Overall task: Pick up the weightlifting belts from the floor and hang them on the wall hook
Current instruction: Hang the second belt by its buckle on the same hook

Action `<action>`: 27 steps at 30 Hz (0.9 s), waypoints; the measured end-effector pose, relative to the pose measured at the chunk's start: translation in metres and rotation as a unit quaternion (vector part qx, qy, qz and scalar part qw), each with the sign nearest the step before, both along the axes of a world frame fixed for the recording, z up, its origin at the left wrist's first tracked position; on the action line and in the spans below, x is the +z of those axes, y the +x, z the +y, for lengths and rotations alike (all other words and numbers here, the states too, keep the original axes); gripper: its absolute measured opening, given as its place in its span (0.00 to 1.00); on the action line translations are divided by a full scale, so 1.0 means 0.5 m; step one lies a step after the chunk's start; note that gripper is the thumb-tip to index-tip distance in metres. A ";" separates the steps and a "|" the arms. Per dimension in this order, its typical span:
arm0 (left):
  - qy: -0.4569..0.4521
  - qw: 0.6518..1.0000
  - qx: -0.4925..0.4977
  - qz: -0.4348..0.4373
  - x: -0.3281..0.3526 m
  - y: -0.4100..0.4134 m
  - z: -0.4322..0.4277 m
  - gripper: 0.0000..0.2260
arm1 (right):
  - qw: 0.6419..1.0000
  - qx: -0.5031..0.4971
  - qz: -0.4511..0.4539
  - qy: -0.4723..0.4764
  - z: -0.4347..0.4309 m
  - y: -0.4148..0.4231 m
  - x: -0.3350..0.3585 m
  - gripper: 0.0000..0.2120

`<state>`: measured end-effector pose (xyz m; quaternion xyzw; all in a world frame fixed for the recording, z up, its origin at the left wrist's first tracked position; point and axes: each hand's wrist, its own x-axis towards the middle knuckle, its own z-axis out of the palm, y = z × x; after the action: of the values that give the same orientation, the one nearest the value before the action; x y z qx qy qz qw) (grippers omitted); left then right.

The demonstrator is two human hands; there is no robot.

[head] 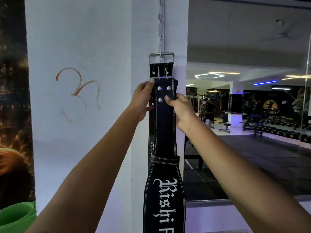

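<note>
Pillar: a white pillar (80, 115) filled the middle of the view, with a mirror to its right.
Front belt: a black belt (164, 132) with white stitching and lettering hung down the pillar's corner, its top end held up just below the hook.
Rear belt: a second black belt (151, 132) hung behind it, its metal buckle (161, 58) already over the wall hook (161, 53).
Left hand: the left hand (143, 100) was closed on the left edge of the front belt's top end.
Right hand: the right hand (180, 106) pinched the right edge, thumb over the riveted face.
Progress: one belt seemed hung; the front one was raised but apparently not yet hooked. Whether more belts lay on the floor could not be told.
</note>
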<state>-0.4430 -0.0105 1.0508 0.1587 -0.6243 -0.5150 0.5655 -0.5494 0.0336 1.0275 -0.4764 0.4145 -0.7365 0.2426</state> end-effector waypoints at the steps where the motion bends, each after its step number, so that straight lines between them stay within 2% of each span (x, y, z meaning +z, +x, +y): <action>1: -0.001 1.000 0.004 -0.008 0.005 -0.004 0.001 0.18 | 1.000 0.002 0.005 -0.005 0.002 -0.001 -0.004 0.05; 4: 0.036 0.999 -0.014 0.028 0.007 -0.017 -0.001 0.20 | 1.000 0.000 0.022 -0.010 0.006 -0.005 -0.010 0.05; 6: 0.053 0.996 -0.022 0.071 0.005 -0.024 0.000 0.14 | 0.999 -0.003 0.033 -0.009 0.009 -0.006 -0.010 0.04; 9: 0.041 0.987 0.021 0.156 0.004 -0.039 0.002 0.05 | 0.999 -0.030 0.029 0.015 0.010 0.003 -0.006 0.15; 12: 0.007 0.982 0.057 0.180 0.007 -0.055 0.005 0.07 | 0.996 -0.071 0.046 0.008 0.016 0.011 -0.001 0.18; 15: -0.020 0.982 0.036 0.183 0.012 -0.059 0.005 0.07 | 0.995 -0.067 0.064 -0.041 0.030 0.006 0.023 0.25; 20: -0.023 0.982 -0.003 0.188 0.023 -0.046 -0.007 0.07 | 0.997 -0.012 -0.012 -0.079 0.027 0.015 0.100 0.10; 27: -0.040 0.985 -0.012 0.166 0.065 -0.023 -0.053 0.06 | 0.992 -0.053 -0.036 -0.108 -0.030 0.029 0.147 0.09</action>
<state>-0.4547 -0.0368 1.0834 0.0407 -0.5438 -0.5156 0.6609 -0.5347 0.0185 1.1012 -0.4505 0.3480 -0.8055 0.1649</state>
